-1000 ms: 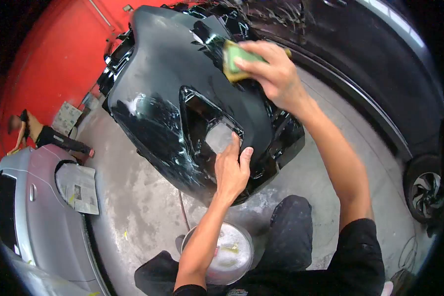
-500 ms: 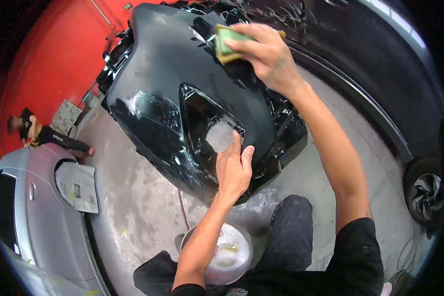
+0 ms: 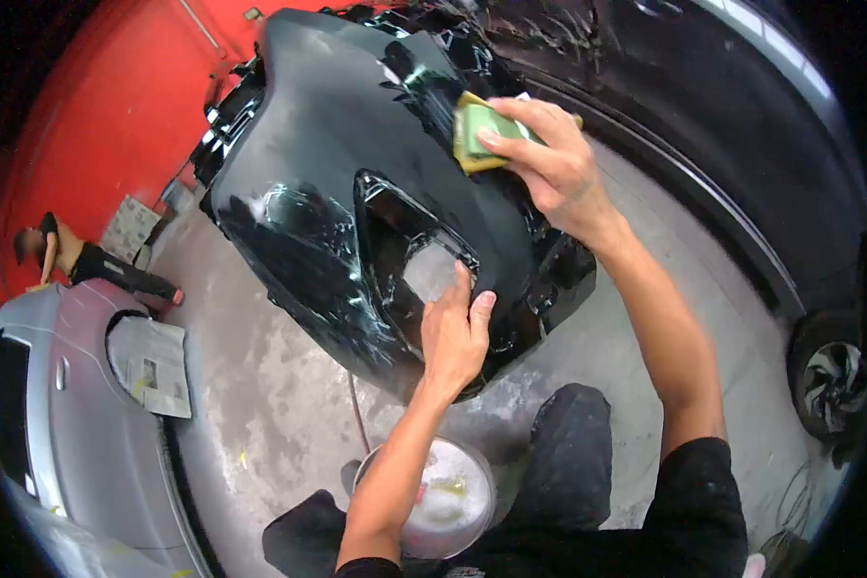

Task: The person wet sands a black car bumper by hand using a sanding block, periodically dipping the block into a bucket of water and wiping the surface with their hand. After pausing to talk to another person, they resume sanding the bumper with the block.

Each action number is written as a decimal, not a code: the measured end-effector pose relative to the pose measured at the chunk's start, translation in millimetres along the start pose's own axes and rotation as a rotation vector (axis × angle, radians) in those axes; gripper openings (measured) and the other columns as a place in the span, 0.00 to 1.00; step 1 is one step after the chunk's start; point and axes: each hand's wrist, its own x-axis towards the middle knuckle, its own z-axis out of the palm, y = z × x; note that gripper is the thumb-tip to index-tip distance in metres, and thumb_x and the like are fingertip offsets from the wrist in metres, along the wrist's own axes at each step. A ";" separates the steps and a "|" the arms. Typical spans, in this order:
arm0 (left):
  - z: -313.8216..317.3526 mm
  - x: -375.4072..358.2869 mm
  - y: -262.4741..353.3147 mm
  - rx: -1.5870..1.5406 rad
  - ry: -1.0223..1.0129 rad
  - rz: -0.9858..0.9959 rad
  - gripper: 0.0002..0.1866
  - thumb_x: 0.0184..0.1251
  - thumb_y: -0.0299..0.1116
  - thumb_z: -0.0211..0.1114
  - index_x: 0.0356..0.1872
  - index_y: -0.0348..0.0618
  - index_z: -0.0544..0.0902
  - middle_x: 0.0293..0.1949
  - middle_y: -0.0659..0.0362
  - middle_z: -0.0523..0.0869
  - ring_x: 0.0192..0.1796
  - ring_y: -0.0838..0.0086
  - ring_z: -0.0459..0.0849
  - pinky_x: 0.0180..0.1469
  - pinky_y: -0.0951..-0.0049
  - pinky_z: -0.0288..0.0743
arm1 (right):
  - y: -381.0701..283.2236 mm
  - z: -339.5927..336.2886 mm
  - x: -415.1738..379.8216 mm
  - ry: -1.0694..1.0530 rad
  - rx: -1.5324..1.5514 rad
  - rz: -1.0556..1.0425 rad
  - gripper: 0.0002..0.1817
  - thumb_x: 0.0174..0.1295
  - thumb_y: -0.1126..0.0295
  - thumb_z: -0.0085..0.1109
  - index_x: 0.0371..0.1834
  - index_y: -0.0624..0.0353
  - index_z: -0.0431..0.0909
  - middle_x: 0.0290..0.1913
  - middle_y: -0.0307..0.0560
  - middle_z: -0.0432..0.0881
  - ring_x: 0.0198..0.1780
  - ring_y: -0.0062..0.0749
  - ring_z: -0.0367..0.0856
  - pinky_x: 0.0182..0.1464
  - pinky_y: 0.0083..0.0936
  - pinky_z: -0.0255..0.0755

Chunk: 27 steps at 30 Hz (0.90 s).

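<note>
A black car bumper (image 3: 308,125) stands before me, part dull and part glossy, with wet streaks on its surface. My right hand (image 3: 559,173) grips a green sanding block (image 3: 485,128) wrapped in yellow sandpaper (image 3: 463,159). The block lies against the bumper's upper right, beside a wet glossy patch. On the lower edge of the bumper's opening (image 3: 416,231) rests my left hand (image 3: 455,332), index finger and thumb stretched apart. Its other fingers are partly hidden.
A bucket of sudsy water (image 3: 453,525) stands between my knees, something yellowish floating in it. A dark car (image 3: 742,144) is close on the right. On the left is a silver car (image 3: 96,376) with newspaper (image 3: 159,371) in its wheel opening; another person (image 3: 77,252) bends beyond it.
My right hand has moved the sanding block down and to the right along the bumper. My left hand keeps its place. The person behind the silver car has shifted their arms.
</note>
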 end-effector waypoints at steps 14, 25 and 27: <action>0.1 -4.8 5.4 0.028 -0.010 -0.003 0.35 0.89 0.48 0.56 0.79 0.23 0.73 0.50 0.36 0.91 0.52 0.42 0.89 0.58 0.47 0.76 | 16.8 20.8 39.3 0.054 -0.017 -0.049 0.18 0.61 0.76 0.71 0.54 0.50 0.93 0.64 0.51 0.89 0.65 0.55 0.85 0.70 0.47 0.75; -5.1 -2.7 8.1 -0.013 -0.062 -0.070 0.35 0.89 0.49 0.57 0.80 0.27 0.72 0.56 0.35 0.90 0.57 0.41 0.89 0.61 0.46 0.76 | 20.4 24.9 43.0 0.076 -0.026 -0.079 0.19 0.61 0.76 0.71 0.56 0.49 0.92 0.64 0.47 0.89 0.64 0.54 0.86 0.68 0.46 0.76; -5.5 -2.0 3.6 -0.009 -0.077 -0.076 0.35 0.89 0.49 0.57 0.80 0.27 0.72 0.56 0.35 0.90 0.56 0.41 0.89 0.61 0.46 0.76 | 20.5 25.3 35.6 0.087 -0.025 -0.082 0.19 0.61 0.76 0.71 0.56 0.49 0.92 0.64 0.48 0.89 0.65 0.54 0.86 0.68 0.46 0.76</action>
